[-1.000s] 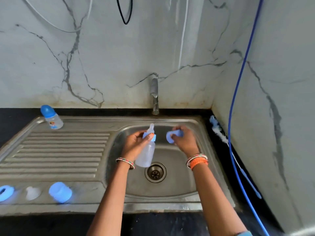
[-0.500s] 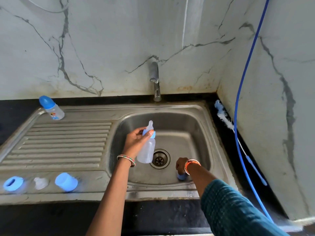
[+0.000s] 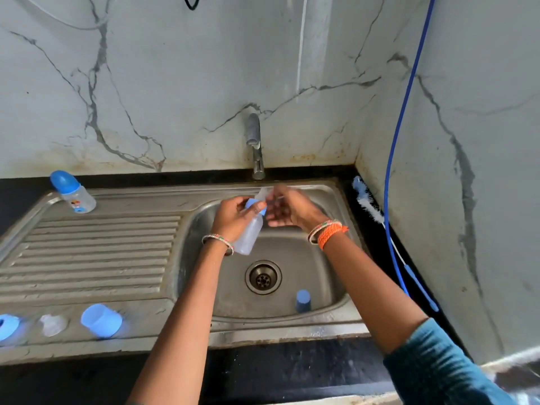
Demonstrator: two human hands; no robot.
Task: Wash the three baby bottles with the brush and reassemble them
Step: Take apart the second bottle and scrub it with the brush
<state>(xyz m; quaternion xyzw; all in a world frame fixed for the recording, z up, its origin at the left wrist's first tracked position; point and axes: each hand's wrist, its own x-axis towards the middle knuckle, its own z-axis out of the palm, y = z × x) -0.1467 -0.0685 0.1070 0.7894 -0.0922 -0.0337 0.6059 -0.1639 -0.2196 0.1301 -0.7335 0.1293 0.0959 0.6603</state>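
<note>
Your left hand (image 3: pixel 233 219) grips the clear baby bottle (image 3: pixel 248 238) around its neck, thumb against the blue collar (image 3: pixel 253 204), holding it tilted over the sink basin (image 3: pixel 318 258) below the tap (image 3: pixel 254 144). Your right hand (image 3: pixel 287 210) is just beside the bottle's top, fingers loosely spread toward the teat; motion blur there means you cannot tell whether they pinch it. A small blue cap (image 3: pixel 303 301) stands in the basin near its front right corner, right of the drain (image 3: pixel 263 277). A second, capped bottle (image 3: pixel 73 192) stands at the drainboard's back left corner. Along the drainboard's front edge lie a blue ring (image 3: pixel 7 327), a clear teat (image 3: pixel 52 325) and a larger blue cap (image 3: pixel 101 320). The bottle brush (image 3: pixel 368 204) lies on the dark worktop against the right wall.
</note>
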